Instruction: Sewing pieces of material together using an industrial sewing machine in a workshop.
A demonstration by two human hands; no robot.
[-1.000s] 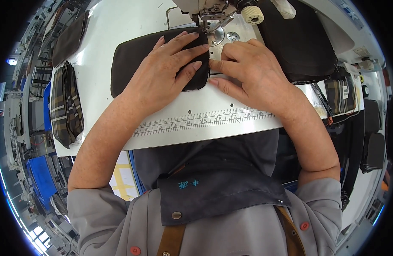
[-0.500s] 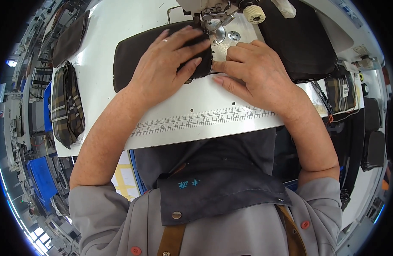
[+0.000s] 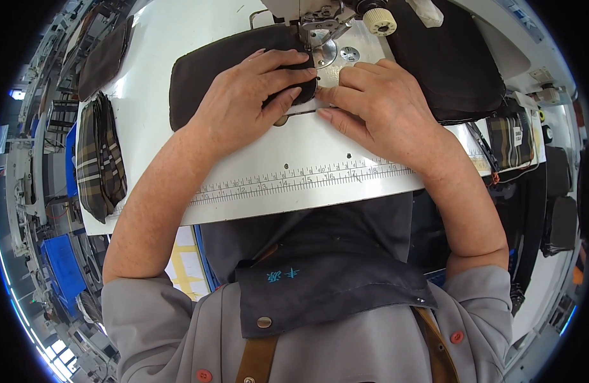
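Note:
A dark brown fabric panel (image 3: 205, 80) with rounded corners lies on the white sewing table, its right end beside the needle area of a sewing machine (image 3: 317, 29). My left hand (image 3: 246, 92) rests palm down across that end, fingers stretched and a little spread, thumb near the panel's near right corner. On the panel's right edge, my right hand (image 3: 381, 105) has its index fingertip against the corner and its thumb just below, the other fingers curled. Its grip appears to be on the edge, though the fingertips partly hide it. The needle tip cannot be made out.
A ruler strip (image 3: 294, 183) runs along the table's front edge. Folded plaid fabric (image 3: 99, 156) lies at left, another plaid piece (image 3: 508, 140) at right beside dark-handled snips (image 3: 483, 143). More dark panels (image 3: 448, 64) lie right of the machine. A cream handwheel knob (image 3: 379, 22) juts out above.
The panel has shifted slightly away from me and turned at its right end, baring more table near its corner. My left fingers have settled on it; my right hand barely moved.

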